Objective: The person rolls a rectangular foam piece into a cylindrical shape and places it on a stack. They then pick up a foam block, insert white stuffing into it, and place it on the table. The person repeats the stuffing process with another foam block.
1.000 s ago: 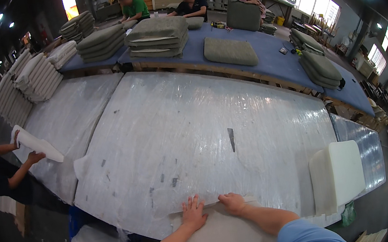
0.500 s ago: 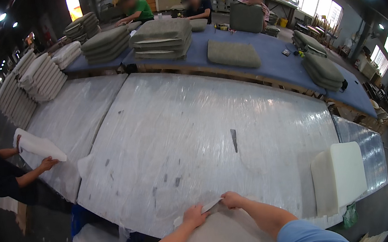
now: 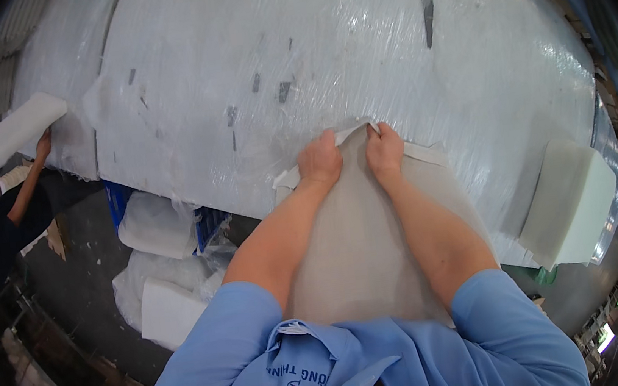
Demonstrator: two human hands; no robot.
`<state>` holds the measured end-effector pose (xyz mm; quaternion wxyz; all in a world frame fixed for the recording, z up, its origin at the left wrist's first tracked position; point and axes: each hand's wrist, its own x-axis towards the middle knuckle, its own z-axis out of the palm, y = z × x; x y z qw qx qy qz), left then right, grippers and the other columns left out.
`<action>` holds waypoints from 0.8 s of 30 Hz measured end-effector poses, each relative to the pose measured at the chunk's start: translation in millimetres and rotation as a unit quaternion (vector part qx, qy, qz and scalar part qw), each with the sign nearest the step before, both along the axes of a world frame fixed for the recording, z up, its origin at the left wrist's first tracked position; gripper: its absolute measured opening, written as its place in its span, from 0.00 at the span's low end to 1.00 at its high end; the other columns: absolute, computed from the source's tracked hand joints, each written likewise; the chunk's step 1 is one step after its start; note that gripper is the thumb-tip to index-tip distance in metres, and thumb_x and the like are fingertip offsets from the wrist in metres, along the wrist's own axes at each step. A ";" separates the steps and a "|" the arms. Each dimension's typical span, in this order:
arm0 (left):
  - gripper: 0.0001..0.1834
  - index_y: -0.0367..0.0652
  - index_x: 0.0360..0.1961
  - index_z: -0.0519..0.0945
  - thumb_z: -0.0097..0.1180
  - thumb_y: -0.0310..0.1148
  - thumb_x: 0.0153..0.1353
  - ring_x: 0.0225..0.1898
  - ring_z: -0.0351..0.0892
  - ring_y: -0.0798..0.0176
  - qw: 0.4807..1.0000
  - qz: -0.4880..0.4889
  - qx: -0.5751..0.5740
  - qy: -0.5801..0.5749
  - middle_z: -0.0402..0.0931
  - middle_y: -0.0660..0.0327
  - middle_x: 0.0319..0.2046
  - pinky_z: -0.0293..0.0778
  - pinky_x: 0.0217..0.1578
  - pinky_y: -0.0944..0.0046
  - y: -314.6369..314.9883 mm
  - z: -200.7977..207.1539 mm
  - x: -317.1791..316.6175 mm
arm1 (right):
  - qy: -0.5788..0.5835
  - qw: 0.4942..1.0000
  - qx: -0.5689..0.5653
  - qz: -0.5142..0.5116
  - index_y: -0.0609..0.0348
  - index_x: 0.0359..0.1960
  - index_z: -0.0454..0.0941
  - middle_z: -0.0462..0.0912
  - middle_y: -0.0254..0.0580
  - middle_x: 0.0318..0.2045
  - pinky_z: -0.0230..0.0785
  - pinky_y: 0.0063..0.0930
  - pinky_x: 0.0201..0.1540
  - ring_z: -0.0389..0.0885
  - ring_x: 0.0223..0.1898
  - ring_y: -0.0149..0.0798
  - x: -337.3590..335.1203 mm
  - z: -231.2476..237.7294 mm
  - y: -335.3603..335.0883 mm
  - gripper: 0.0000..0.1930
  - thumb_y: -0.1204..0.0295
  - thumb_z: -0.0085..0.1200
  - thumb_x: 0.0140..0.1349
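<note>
A grey-beige fabric cover (image 3: 357, 248) lies against my front and over the near edge of the table. Its white inner edge is folded back at the top. My left hand (image 3: 320, 160) is closed on that edge just left of its middle. Close by on the right, my right hand (image 3: 386, 152) pinches the same edge, which rises to a small peak between the two hands. Whether a cushion is inside the cover is hidden.
The wide table (image 3: 186, 54) is wrapped in clear plastic film. Pale cushion pieces (image 3: 572, 197) stand at its right end. On the left a co-worker's hands hold a white cushion (image 3: 27, 127). Bagged white cushions (image 3: 156, 225) sit by a blue crate (image 3: 210, 227) below the table edge.
The view has tipped downward, so the far blue tables and the people there are out of sight. Both hands keep hold of the cover's edge. The co-worker's white cushion is turned differently.
</note>
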<state>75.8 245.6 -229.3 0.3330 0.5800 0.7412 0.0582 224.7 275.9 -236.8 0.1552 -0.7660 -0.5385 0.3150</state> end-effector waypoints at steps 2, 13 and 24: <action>0.09 0.42 0.41 0.78 0.50 0.33 0.63 0.43 0.83 0.36 1.000 0.007 -0.001 -0.004 0.84 0.42 0.36 0.75 0.45 0.37 8.8 -5.2 4.1 | 0.025 0.999 -0.020 -0.012 0.64 0.37 0.82 0.84 0.63 0.34 0.71 0.50 0.44 0.82 0.40 0.65 2.8 -0.6 11.3 0.16 0.60 0.54 0.69; 0.11 0.45 0.40 0.81 0.53 0.38 0.62 0.45 0.82 0.39 0.993 -0.080 -0.044 -0.078 0.84 0.46 0.40 0.74 0.46 0.39 1.3 16.2 -40.5 | -0.040 0.942 -0.175 0.285 0.61 0.41 0.85 0.87 0.52 0.33 0.76 0.42 0.40 0.86 0.37 0.49 69.0 41.7 42.4 0.15 0.61 0.58 0.67; 0.09 0.44 0.38 0.81 0.53 0.32 0.59 0.44 0.80 0.41 0.991 -0.092 0.040 0.094 0.84 0.51 0.36 0.71 0.46 0.41 -30.9 -11.6 -69.4 | -0.124 0.988 -0.040 0.088 0.56 0.47 0.83 0.86 0.56 0.39 0.73 0.49 0.49 0.83 0.46 0.61 97.8 0.9 25.0 0.16 0.58 0.51 0.71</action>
